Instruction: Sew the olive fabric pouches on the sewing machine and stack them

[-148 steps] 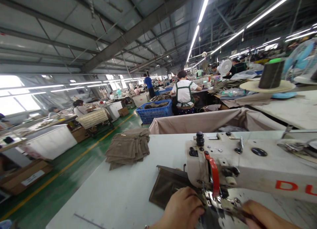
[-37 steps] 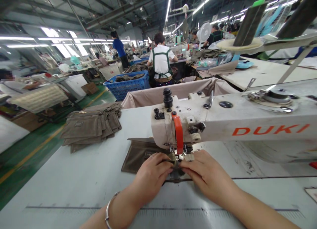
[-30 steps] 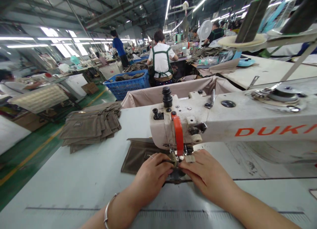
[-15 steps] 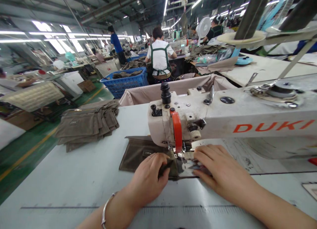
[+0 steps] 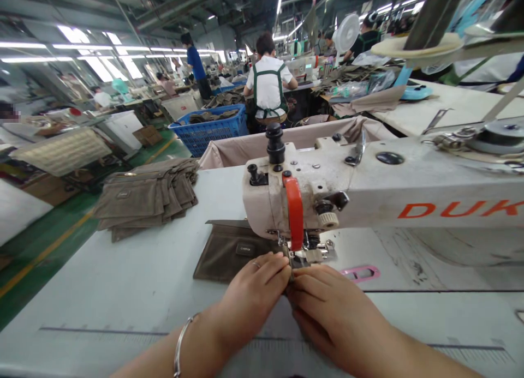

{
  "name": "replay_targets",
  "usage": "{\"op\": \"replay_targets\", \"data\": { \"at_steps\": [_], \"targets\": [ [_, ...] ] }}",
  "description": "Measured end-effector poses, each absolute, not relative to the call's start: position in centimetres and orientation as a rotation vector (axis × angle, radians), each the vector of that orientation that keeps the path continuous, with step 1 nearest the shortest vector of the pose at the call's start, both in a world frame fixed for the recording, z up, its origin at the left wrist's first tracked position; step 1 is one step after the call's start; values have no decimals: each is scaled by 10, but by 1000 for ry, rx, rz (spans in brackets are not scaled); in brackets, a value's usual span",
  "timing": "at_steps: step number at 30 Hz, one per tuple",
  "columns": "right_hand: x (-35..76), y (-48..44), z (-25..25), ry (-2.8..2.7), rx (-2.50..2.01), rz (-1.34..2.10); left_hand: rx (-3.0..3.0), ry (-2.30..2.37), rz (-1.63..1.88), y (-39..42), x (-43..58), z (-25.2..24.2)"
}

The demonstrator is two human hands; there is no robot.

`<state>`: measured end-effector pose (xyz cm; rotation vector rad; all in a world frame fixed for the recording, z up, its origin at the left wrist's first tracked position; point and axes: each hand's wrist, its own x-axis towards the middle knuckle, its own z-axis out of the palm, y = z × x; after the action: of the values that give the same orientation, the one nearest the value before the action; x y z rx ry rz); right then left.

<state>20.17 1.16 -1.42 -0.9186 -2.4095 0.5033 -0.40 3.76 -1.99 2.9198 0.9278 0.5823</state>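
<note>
A white sewing machine (image 5: pixel 368 192) with orange lettering and a red guard stands on the pale table (image 5: pixel 123 291). A dark olive fabric piece (image 5: pixel 229 250) with a small label lies under its presser foot. My left hand (image 5: pixel 256 293), with a ring and a wrist bangle, and my right hand (image 5: pixel 327 310) meet just in front of the needle, fingers pinched together on the near edge of the fabric. The part of the fabric under my hands is hidden.
A stack of finished olive pieces (image 5: pixel 147 198) lies at the table's far left. A pink plastic piece (image 5: pixel 360 273) lies right of the foot. A cloth bin (image 5: pixel 303 138) hangs behind the table. Beyond are a blue crate (image 5: pixel 210 132) and a seated person in an apron (image 5: pixel 268 86).
My right hand has moved left from beside the foot to meet my left hand in front of the needle. The pink piece, covered before, now shows.
</note>
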Motion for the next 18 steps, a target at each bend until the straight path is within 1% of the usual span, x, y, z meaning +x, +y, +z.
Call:
{"op": "replay_targets", "data": {
  "at_steps": [3, 7, 13, 18],
  "targets": [
    [202, 12, -12, -2448, -924, 536, 2948, 932, 523, 38, -5, -22],
    [201, 15, -10, -2506, -920, 536, 2936, 902, 530, 43, -5, -18],
    [200, 23, -11, -2517, -1042, 523, 2868, 931, 639, 56, -1, -12],
    [201, 25, -15, -2493, -1005, 500, 2851, 990, 754, 51, -1, -12]
  ]
}}
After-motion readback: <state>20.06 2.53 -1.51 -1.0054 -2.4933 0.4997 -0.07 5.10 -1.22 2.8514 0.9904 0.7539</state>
